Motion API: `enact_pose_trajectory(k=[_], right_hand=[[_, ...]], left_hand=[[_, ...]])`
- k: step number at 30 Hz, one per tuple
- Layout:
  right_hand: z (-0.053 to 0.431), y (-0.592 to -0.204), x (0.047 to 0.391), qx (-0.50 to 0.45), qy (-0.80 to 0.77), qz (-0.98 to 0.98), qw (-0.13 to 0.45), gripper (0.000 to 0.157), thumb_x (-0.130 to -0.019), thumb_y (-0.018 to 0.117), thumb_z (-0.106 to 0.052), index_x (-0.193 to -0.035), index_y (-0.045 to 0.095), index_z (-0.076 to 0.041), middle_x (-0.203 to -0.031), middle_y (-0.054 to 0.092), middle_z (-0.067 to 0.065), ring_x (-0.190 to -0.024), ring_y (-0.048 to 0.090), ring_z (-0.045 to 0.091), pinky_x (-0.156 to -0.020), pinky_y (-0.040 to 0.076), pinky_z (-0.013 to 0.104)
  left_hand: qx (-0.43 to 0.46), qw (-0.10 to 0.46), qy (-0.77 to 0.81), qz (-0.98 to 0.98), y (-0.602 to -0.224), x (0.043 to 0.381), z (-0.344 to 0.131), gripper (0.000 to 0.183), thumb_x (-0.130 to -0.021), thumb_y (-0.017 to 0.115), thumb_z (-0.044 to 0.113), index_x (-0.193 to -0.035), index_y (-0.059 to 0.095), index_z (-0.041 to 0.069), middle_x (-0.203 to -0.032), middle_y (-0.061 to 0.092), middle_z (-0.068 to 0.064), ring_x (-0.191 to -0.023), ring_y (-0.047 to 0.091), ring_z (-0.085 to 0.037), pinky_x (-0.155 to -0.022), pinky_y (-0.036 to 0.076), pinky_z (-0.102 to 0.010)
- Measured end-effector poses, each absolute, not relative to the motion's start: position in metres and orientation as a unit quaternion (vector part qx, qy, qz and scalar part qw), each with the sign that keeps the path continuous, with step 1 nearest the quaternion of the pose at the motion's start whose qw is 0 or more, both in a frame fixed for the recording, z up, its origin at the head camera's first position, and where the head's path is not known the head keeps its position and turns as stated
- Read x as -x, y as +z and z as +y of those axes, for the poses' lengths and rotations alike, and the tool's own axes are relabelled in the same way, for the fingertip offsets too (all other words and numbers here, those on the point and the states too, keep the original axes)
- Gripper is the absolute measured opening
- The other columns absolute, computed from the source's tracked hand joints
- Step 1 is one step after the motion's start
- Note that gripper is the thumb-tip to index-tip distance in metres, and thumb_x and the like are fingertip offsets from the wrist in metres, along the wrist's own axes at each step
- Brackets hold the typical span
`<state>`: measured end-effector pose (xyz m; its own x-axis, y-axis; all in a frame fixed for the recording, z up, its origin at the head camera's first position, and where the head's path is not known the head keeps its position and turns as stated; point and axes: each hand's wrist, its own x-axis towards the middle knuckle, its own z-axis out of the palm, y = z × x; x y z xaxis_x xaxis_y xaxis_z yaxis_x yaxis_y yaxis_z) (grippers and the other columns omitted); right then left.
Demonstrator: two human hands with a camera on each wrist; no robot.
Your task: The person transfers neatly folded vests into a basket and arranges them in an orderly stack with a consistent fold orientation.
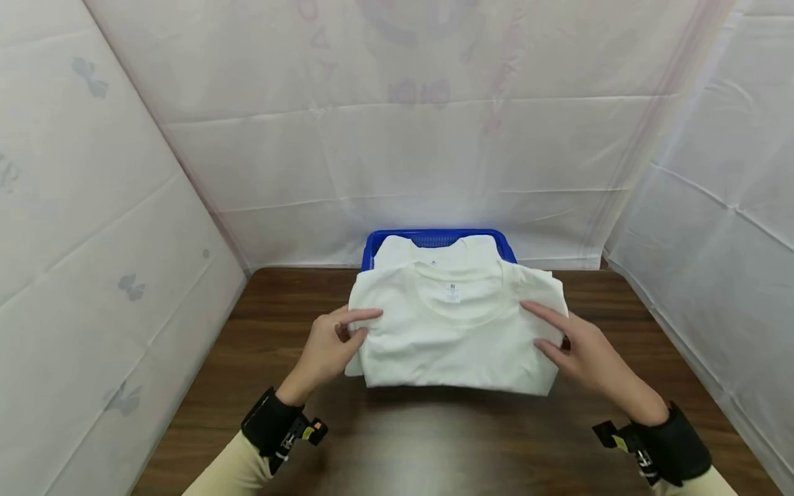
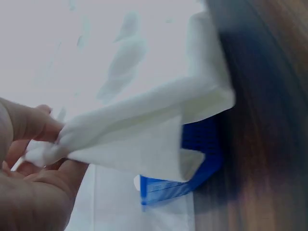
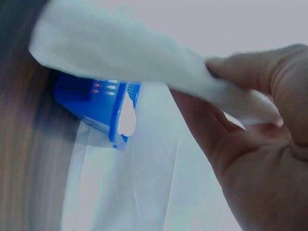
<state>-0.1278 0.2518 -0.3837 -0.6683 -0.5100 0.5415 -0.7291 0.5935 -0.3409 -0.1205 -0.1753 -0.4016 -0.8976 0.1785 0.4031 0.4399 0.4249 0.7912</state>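
A folded white T-shirt (image 1: 459,351), neckline and label facing up, hangs between both hands above the table, in front of a blue basket (image 1: 434,233). My left hand (image 1: 325,348) pinches its left side, thumb and fingers on either face of the cloth, as the left wrist view shows. On the opposite side my right hand (image 1: 586,351) grips the folded edge, the thumb above and fingers beneath in the right wrist view. Behind it, another white T-shirt (image 1: 397,253) lies in the basket. The held shirt hides the basket's front.
The dark wooden table (image 1: 298,296) runs beneath everything. White sheeting forms a back wall (image 1: 397,158) right behind the basket, with a left side wall (image 1: 112,207) and a right side wall (image 1: 726,186).
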Motion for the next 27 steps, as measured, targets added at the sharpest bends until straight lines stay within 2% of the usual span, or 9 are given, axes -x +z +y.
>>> enact_pose_trajectory(k=[2, 7, 11, 15, 17, 19, 22, 24, 27], right_hand=[[0.247, -0.379, 0.136, -0.352, 0.261, -0.867, 0.238, 0.073, -0.080, 0.078, 0.014, -0.146, 0.057, -0.008, -0.079, 0.050, -0.005, -0.058, 0.037, 0.000, -0.053, 0.037, 0.018], [0.236, -0.369, 0.155, -0.328, 0.237, -0.855, 0.324, 0.063, -0.078, 0.073, 0.021, -0.136, 0.064, -0.001, -0.090, 0.061, 0.014, -0.063, 0.037, 0.010, -0.057, 0.034, 0.024], [0.229, -0.362, 0.174, -0.308, 0.234, -0.852, 0.351, 0.053, -0.083, 0.068, 0.020, -0.133, 0.066, 0.002, -0.094, 0.065, 0.021, -0.062, 0.038, 0.015, -0.058, 0.034, 0.029], [0.225, -0.354, 0.192, -0.302, 0.237, -0.855, 0.349, 0.052, -0.086, 0.065, 0.018, -0.136, 0.064, 0.003, -0.093, 0.065, 0.023, -0.061, 0.035, 0.016, -0.057, 0.034, 0.032], [0.224, -0.351, 0.198, -0.302, 0.238, -0.857, 0.344, 0.052, -0.087, 0.065, 0.017, -0.137, 0.062, 0.004, -0.098, 0.065, 0.025, -0.060, 0.035, 0.016, -0.056, 0.034, 0.032], [0.223, -0.347, 0.204, -0.303, 0.241, -0.859, 0.335, 0.052, -0.088, 0.066, 0.015, -0.139, 0.060, 0.005, -0.105, 0.066, 0.027, -0.060, 0.037, 0.018, -0.057, 0.034, 0.034], [0.220, -0.342, 0.213, -0.298, 0.245, -0.866, 0.317, 0.053, -0.089, 0.070, 0.010, -0.141, 0.058, 0.006, -0.113, 0.065, 0.031, -0.064, 0.047, 0.026, -0.059, 0.039, 0.039], [0.218, -0.338, 0.219, -0.285, 0.246, -0.877, 0.299, 0.055, -0.089, 0.073, 0.005, -0.142, 0.056, 0.006, -0.118, 0.064, 0.033, -0.071, 0.054, 0.033, -0.062, 0.044, 0.043], [0.214, -0.333, 0.229, -0.259, 0.246, -0.897, 0.261, 0.059, -0.090, 0.075, -0.001, -0.144, 0.053, 0.006, -0.122, 0.062, 0.034, -0.086, 0.061, 0.041, -0.070, 0.049, 0.051]], left_hand=[[0.193, 0.164, -0.505, -0.825, -0.397, 0.127, -0.174, 0.038, -0.094, 0.063, -0.008, -0.122, 0.077, 0.014, -0.114, 0.069, -0.011, -0.044, 0.030, -0.005, -0.042, 0.030, -0.022], [0.196, 0.237, -0.501, -0.809, -0.387, 0.147, -0.170, 0.034, -0.093, 0.064, -0.010, -0.119, 0.077, 0.007, -0.100, 0.069, -0.011, -0.049, 0.038, -0.009, -0.046, 0.032, -0.021], [0.183, 0.271, -0.488, -0.809, -0.378, 0.165, -0.166, 0.033, -0.092, 0.065, -0.008, -0.118, 0.078, 0.008, -0.093, 0.069, -0.009, -0.052, 0.043, -0.012, -0.049, 0.033, -0.020], [0.161, 0.275, -0.477, -0.819, -0.367, 0.181, -0.163, 0.034, -0.092, 0.065, -0.005, -0.120, 0.078, 0.009, -0.077, 0.059, -0.008, -0.053, 0.042, -0.014, -0.048, 0.031, -0.021], [0.152, 0.259, -0.481, -0.823, -0.361, 0.189, -0.162, 0.036, -0.091, 0.066, -0.003, -0.123, 0.075, 0.009, -0.086, 0.063, -0.008, -0.055, 0.043, -0.016, -0.049, 0.033, -0.021], [0.149, 0.239, -0.476, -0.833, -0.355, 0.195, -0.161, 0.040, -0.091, 0.068, -0.001, -0.130, 0.071, 0.008, -0.104, 0.066, -0.010, -0.063, 0.048, -0.017, -0.053, 0.039, -0.023], [0.144, 0.213, -0.461, -0.850, -0.348, 0.204, -0.159, 0.048, -0.091, 0.072, 0.002, -0.137, 0.064, 0.006, -0.134, 0.061, -0.012, -0.088, 0.057, -0.021, -0.068, 0.049, -0.029], [0.135, 0.200, -0.447, -0.861, -0.344, 0.211, -0.157, 0.051, -0.091, 0.073, 0.003, -0.141, 0.061, 0.006, -0.140, 0.058, -0.015, -0.102, 0.056, -0.024, -0.079, 0.050, -0.034], [0.112, 0.180, -0.444, -0.871, -0.339, 0.221, -0.154, 0.052, -0.091, 0.071, 0.002, -0.142, 0.060, 0.006, -0.142, 0.056, -0.016, -0.112, 0.054, -0.028, -0.089, 0.050, -0.041]])
